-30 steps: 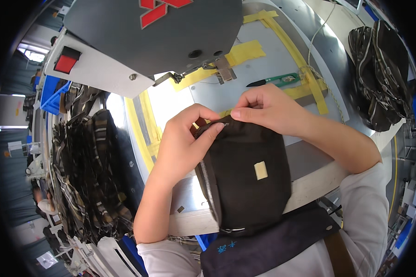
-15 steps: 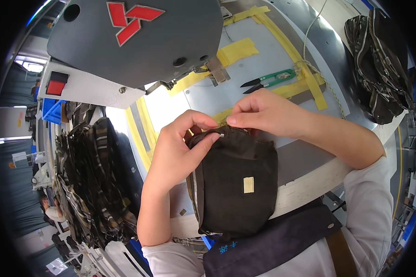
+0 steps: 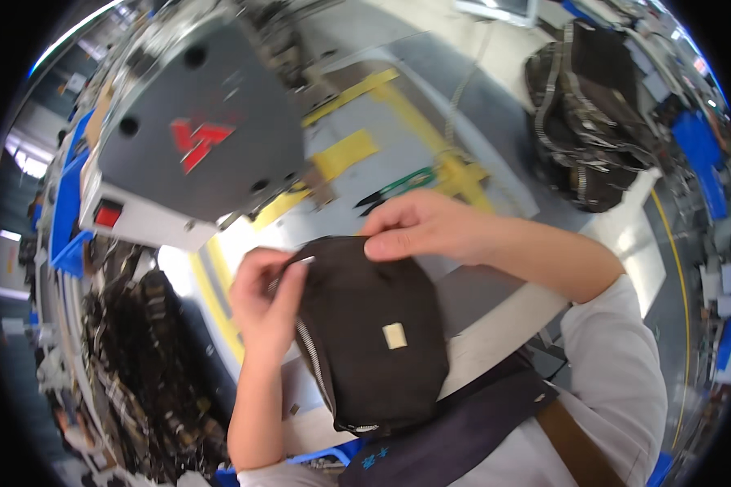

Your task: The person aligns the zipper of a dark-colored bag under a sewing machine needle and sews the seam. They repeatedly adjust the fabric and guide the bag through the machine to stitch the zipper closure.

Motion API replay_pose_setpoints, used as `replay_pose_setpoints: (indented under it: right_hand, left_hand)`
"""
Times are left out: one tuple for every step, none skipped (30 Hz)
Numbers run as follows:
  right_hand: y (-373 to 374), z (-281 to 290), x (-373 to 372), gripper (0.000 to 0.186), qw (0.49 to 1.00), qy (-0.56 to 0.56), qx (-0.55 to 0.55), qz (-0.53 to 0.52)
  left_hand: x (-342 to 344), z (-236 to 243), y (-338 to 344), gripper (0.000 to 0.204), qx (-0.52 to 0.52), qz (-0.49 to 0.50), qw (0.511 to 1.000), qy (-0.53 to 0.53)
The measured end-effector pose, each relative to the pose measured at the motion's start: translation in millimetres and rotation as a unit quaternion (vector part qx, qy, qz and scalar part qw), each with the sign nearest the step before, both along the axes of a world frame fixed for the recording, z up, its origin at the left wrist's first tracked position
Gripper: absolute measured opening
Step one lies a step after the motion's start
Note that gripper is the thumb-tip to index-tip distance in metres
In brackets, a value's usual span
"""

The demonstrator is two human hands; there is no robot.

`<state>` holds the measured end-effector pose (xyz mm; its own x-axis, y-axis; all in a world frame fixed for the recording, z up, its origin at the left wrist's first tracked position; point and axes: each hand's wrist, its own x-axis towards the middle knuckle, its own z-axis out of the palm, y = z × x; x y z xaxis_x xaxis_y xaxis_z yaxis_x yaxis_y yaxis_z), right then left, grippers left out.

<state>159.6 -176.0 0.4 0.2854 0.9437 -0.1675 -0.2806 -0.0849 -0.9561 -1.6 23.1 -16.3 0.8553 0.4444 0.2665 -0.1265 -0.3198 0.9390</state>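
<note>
A dark brown fabric pouch (image 3: pixel 374 349) hangs over the near edge of the sewing table between my hands. A metal zipper runs along its left side, and a small pale patch (image 3: pixel 394 335) sits on its front. My left hand (image 3: pixel 266 296) pinches the upper left corner by the zipper, thumb on top. My right hand (image 3: pixel 430 229) grips the top edge further right between thumb and fingers. The pouch's top edge is stretched between the two hands. Behind my right hand, green-handled thread snips (image 3: pixel 406 182) lie on the table.
A grey sewing machine head (image 3: pixel 211 122) with a red switch (image 3: pixel 108 213) stands at the left. Yellow tape (image 3: pixel 345 154) marks the table plate. Dark zippered pieces (image 3: pixel 589 122) are piled at far right; patterned fabric pieces (image 3: pixel 150 365) hang at left.
My hands have moved apart along the pouch's top edge, which is now drawn out flatter. The view has shifted, so the machine appears further left and more of the right side shows.
</note>
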Motion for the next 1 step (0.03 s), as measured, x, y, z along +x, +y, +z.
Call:
replay_pose_setpoints:
  right_hand:
    - [-8.0,-0.7,-6.8,0.054,0.999,0.011,0.049,0.018]
  left_hand:
    - [-1.9,-6.1,3.3,0.015,-0.011,0.024,0.999,-0.032]
